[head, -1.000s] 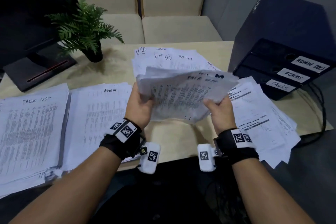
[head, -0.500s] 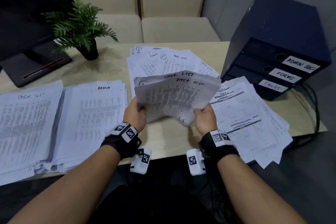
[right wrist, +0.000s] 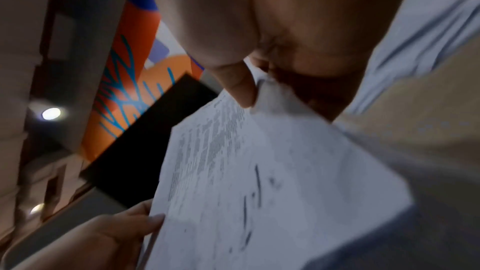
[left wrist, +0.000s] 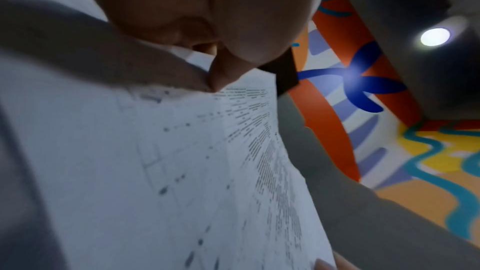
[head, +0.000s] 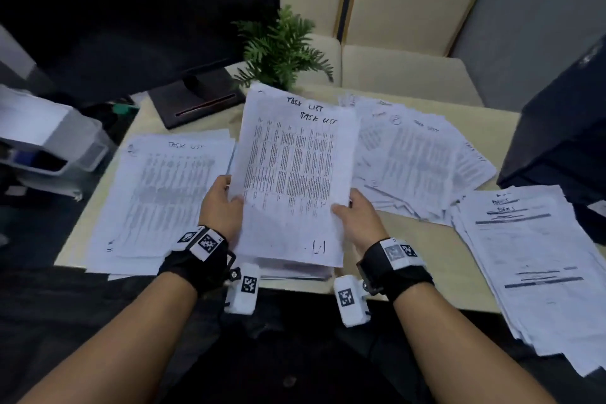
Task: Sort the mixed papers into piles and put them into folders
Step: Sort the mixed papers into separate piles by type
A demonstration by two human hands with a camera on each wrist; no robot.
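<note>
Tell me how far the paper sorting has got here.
Done: a Task List pile at left and a forms pile at right lie stacked on the table. In hand: left hand and right hand grip sheets headed Task List. Remaining: the loose spread behind, unsorted; no filing into folders visible.

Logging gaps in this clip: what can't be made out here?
Head: the held sheets cover the heading of the pile beneath.
Head: the drawer box is cut by the right edge; labels unseen.
Wrist views: print blurred, unreadable.
Head: the sheets hide the fingers of the left hand and right hand.
</note>
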